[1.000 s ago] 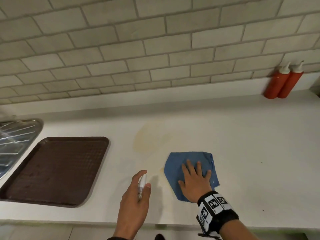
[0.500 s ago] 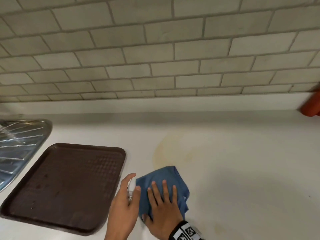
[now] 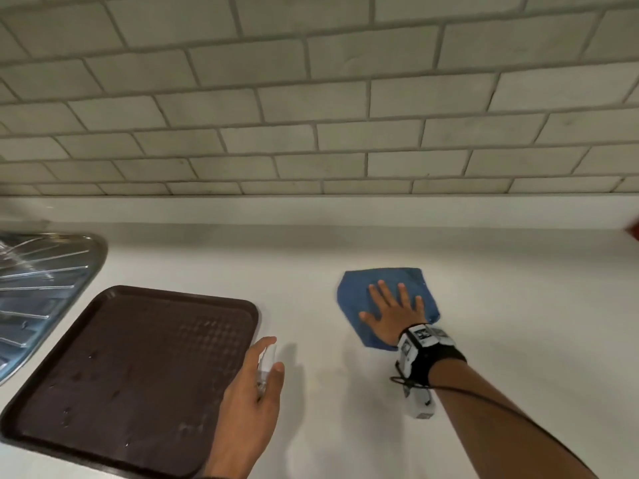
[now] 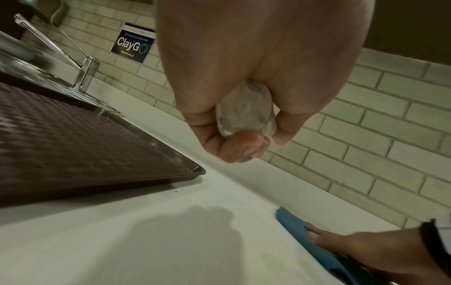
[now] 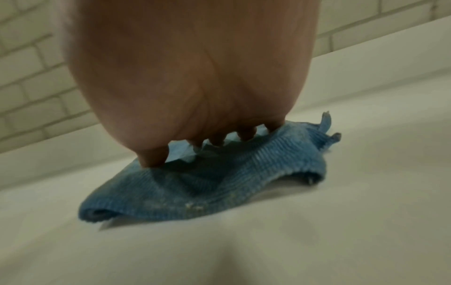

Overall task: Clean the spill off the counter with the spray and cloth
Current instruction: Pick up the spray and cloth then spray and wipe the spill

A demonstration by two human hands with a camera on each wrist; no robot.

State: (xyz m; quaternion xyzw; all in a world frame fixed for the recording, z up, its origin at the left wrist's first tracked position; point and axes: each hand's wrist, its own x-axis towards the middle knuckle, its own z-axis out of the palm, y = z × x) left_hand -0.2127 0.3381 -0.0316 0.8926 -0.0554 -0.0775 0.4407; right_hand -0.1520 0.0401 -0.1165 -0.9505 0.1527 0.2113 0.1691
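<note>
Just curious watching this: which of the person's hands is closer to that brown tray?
Left. The left hand, gripping the spray bottle, hovers just beside the brown tray's right edge. The right hand presses the blue cloth farther right.

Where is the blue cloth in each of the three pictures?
Head: blue cloth right of centre, under the right hand.
Left wrist: cloth at the bottom right corner, seen edge-on.
Right wrist: cloth fills the centre, fingers pressing it.
Shared landmark: the tiled wall behind the counter.
</note>
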